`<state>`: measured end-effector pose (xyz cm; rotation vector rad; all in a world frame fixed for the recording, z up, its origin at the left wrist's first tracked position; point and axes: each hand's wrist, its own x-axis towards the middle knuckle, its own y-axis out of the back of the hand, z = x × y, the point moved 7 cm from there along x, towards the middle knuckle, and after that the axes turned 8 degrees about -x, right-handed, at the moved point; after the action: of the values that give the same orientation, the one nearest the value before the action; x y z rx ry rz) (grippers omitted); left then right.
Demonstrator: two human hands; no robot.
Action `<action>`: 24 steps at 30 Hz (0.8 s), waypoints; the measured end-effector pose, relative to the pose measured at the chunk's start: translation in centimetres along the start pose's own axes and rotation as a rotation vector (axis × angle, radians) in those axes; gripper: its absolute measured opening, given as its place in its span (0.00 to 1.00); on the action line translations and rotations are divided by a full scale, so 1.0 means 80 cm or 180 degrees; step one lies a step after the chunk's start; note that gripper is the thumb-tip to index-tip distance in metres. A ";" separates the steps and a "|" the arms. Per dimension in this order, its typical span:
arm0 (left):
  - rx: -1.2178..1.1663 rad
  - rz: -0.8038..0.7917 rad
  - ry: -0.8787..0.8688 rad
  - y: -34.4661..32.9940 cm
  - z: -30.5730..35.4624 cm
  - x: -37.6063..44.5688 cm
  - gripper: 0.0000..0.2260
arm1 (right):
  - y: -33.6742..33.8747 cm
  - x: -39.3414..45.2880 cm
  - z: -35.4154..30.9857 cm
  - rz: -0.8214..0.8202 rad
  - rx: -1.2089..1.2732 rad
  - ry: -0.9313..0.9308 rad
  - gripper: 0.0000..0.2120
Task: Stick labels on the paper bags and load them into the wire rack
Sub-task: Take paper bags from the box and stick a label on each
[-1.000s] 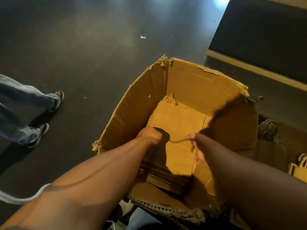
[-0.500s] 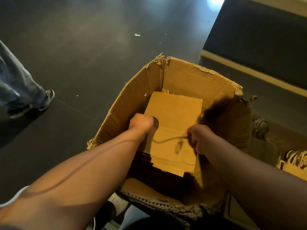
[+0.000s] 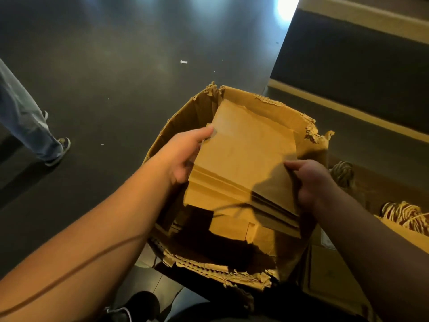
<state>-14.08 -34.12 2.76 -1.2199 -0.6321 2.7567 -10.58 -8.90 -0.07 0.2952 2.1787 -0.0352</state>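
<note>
Lifted since the earlier frame, the flat brown paper-bag stack point(image 3: 243, 159) sat gripped by my left hand point(image 3: 183, 156) at nine o'clock and right hand point(image 3: 308, 182) at three; loose bags could slide out into the torn cardboard box point(image 3: 262, 105).

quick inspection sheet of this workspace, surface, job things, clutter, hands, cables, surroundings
surface: dark glossy floor, no table seen
job's things: stack of flat brown paper bags held above torn open cardboard box; more bags lie inside; labels and wire rack not seen
clutter: small white scrap on the floor; twisted paper bag handles at right
hands: left hand grips the stack's left edge, right hand its right edge
cables: thin dark cord hanging under the stack
surroundings: another person's jeans leg and shoe at left; dark step with tan edge at right
</note>
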 end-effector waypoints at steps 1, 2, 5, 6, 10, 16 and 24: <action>-0.0060 -0.0033 -0.0173 -0.007 0.007 -0.009 0.17 | 0.002 -0.003 -0.002 -0.0058 0.0082 0.0065 0.20; -0.0059 -0.0082 -0.0418 -0.014 0.016 -0.016 0.17 | 0.003 -0.007 -0.005 -0.0122 0.0146 0.0166 0.19; -0.0123 -0.0281 -0.1090 -0.041 0.039 -0.040 0.19 | 0.013 -0.017 -0.017 -0.0317 0.0306 0.0523 0.16; -0.0219 -0.0362 -0.1234 -0.048 0.044 -0.045 0.20 | 0.018 -0.022 -0.022 -0.0342 0.0370 0.0648 0.15; -0.0534 -0.0798 -0.1542 -0.089 0.054 -0.062 0.23 | 0.057 -0.046 -0.043 -0.0255 0.0543 0.1134 0.08; -0.0577 -0.1302 -0.1443 -0.183 0.025 -0.061 0.30 | 0.164 -0.061 -0.041 0.0142 0.0915 0.1409 0.10; -0.0085 -0.1771 -0.0794 -0.334 -0.086 -0.052 0.38 | 0.382 -0.085 0.004 0.0954 0.1500 0.1929 0.18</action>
<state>-9.14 -8.22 11.98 -0.5789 -0.8730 2.4329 0.32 19.38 7.79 1.0058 2.6777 -0.3309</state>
